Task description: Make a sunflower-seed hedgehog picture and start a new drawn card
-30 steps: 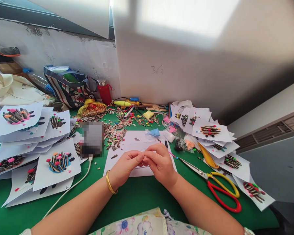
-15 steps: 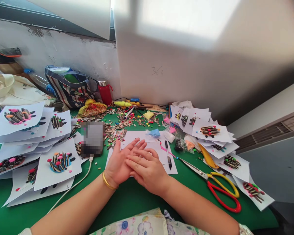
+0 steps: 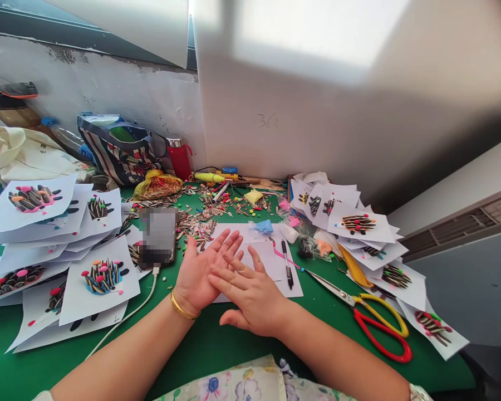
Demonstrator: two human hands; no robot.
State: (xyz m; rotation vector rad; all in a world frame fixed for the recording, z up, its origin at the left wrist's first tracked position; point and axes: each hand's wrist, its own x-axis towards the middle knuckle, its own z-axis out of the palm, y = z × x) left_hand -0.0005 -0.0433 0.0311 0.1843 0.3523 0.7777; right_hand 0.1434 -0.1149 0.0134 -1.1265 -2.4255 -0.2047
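My left hand [image 3: 195, 277] is turned palm up with its fingers stretched out, a gold bangle on the wrist. My right hand [image 3: 259, 298] lies palm down across the left palm and fingers, its fingers spread and its thumb apart. Whatever may lie between the palms is hidden. Beneath both hands is white paper [image 3: 295, 287] on the green tabletop. Just beyond them on the paper sits a lump of blue clay [image 3: 262, 226]. A black pen [image 3: 287, 264] lies right of the right hand, with a pink strip beside it.
Large scissors [image 3: 354, 301] with red and yellow handles lie at right. Stacked paper cards [image 3: 98, 284] decorated with seeds stand at left, more cards [image 3: 359, 225] at right. A phone [image 3: 167, 239] with a cable, loose sunflower seeds [image 3: 196, 229] and a red flask [image 3: 178, 159] are farther back.
My right hand has shifted slightly down and left over the left palm. Its fingers have spread and its thumb now shows apart.
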